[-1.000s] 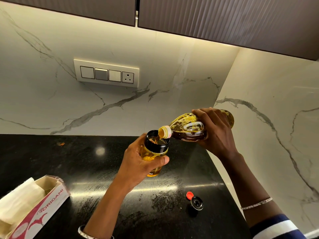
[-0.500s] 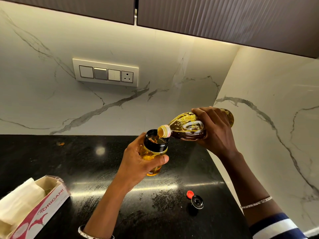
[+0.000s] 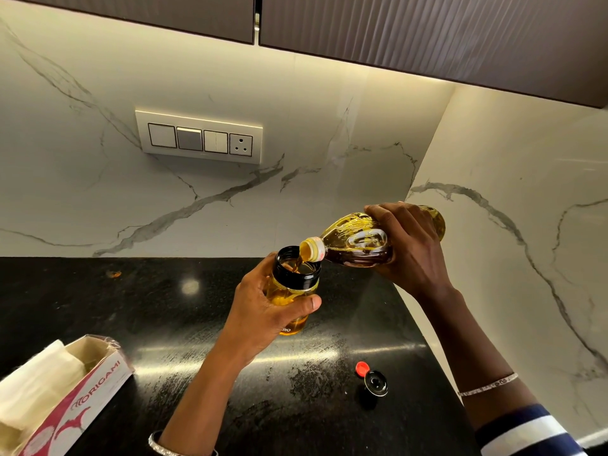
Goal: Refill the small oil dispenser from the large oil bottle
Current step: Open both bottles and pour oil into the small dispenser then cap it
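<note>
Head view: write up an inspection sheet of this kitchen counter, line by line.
Surface: black countertop, glossy, with pale smears near the front.
Job's things: large oil bottle tilted, mouth over the open small oil dispenser, oil running in; dispenser partly filled.
Clutter: red cap and black lid lying on the counter at right; tissue box at left edge.
Hands: left hand grips the dispenser; right hand grips the bottle.
Cables: nothing seen.
Surroundings: marble-look walls, switch panel, dark cabinets above.
</note>
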